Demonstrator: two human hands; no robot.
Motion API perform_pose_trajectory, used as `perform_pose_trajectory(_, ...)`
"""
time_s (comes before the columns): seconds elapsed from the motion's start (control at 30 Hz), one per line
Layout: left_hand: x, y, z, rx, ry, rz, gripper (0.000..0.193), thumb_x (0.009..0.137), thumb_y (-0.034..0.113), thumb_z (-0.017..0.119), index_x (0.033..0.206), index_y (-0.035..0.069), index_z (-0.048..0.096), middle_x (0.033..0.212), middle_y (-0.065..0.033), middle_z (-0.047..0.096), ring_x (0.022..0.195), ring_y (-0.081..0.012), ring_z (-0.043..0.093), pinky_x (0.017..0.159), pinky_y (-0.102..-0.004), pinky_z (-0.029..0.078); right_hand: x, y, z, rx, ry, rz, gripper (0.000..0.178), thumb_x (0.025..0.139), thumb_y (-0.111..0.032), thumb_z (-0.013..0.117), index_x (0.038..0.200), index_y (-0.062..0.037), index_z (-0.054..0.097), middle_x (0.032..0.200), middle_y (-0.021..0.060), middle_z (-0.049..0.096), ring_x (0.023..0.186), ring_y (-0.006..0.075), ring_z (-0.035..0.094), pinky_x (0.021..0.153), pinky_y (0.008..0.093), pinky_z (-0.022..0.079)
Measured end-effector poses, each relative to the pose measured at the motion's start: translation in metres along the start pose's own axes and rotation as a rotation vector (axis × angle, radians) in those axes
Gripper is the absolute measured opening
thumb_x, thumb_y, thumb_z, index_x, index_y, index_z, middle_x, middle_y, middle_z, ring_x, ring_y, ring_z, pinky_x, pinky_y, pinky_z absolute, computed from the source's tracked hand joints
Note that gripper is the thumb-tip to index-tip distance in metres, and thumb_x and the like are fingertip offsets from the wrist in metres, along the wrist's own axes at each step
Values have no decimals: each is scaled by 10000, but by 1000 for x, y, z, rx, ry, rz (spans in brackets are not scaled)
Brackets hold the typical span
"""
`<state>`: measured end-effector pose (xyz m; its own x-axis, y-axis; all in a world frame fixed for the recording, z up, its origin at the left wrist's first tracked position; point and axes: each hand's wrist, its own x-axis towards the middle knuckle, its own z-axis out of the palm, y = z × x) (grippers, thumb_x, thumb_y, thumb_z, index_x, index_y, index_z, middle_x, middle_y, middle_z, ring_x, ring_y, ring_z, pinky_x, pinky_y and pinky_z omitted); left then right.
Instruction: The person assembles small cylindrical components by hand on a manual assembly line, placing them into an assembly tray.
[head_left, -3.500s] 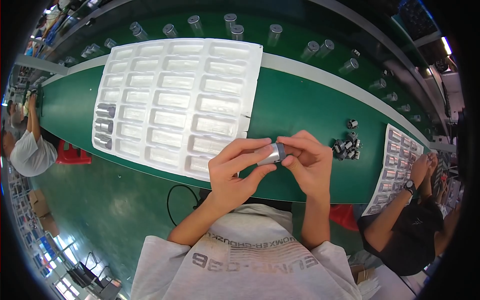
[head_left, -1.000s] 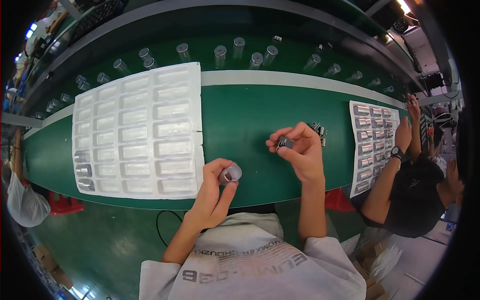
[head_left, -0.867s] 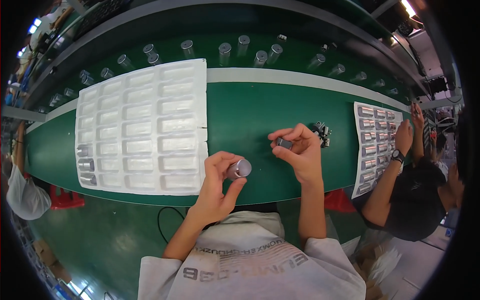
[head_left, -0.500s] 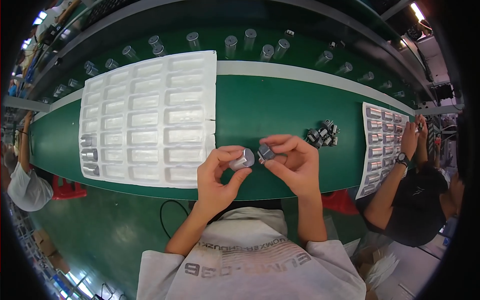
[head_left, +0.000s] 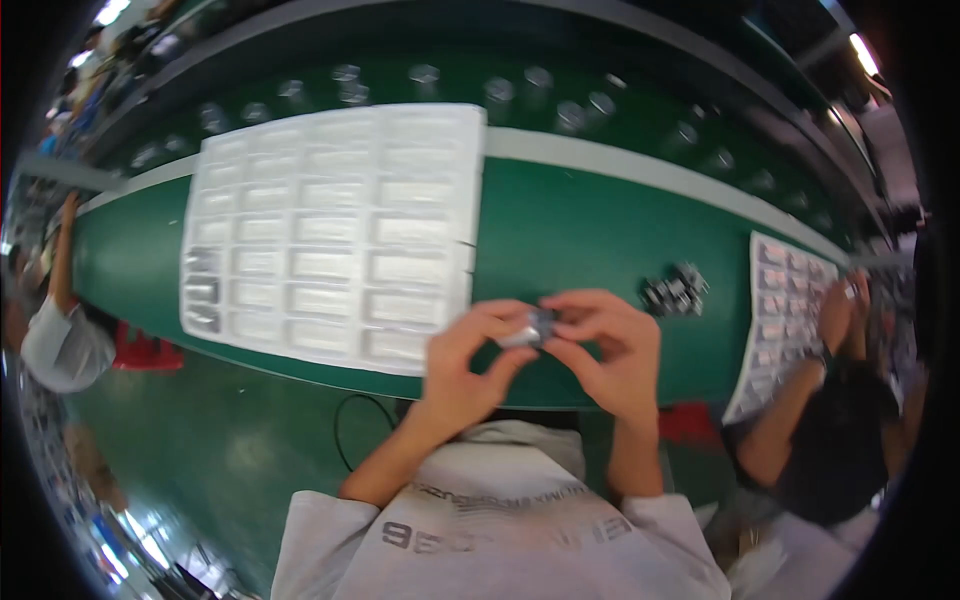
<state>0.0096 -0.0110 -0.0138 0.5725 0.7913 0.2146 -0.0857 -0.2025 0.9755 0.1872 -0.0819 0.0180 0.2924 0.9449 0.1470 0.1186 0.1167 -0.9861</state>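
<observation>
In front of my chest, my left hand [head_left: 468, 350] pinches a small silver metal cylinder [head_left: 516, 334] between thumb and fingers. My right hand [head_left: 618, 350] grips a dark grey end cap [head_left: 544, 327] and holds it against the cylinder's right end. Motion blur hides whether the cap sits inside the cylinder or only touches it. Beyond my left hand lies a white moulded tray [head_left: 478, 190] with rows of rectangular pockets. Several silver cylinders [head_left: 203, 291] lie in its left column, at the near end. Right of my hands is a pile of small dark and silver caps [head_left: 676, 291].
Several metal cylinders [head_left: 538, 78] stand along the green strip past the grey rail [head_left: 610, 155]. At the right, a co-worker's hands [head_left: 842, 305] are over another tray [head_left: 744, 395] filled with cylinders. Another person [head_left: 62, 340] sits at the far left, beside a red stool [head_left: 148, 348].
The cylinder and the cap, apart before, now meet end to end between my hands. The whole view has shifted and blurred, with the table appearing farther right.
</observation>
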Motion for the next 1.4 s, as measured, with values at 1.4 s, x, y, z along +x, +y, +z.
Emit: perform_pose_trajectory(1.4,2,18,-39,-173,47,-268,340,888,-103,585,1224,-55,562,1179,-168,652,1057,-249,677,938,-351,546,94,1,-97,-785,379,-293,141,786,54,703,908,8,650,929,119,676,788,204,663,713,294,524)
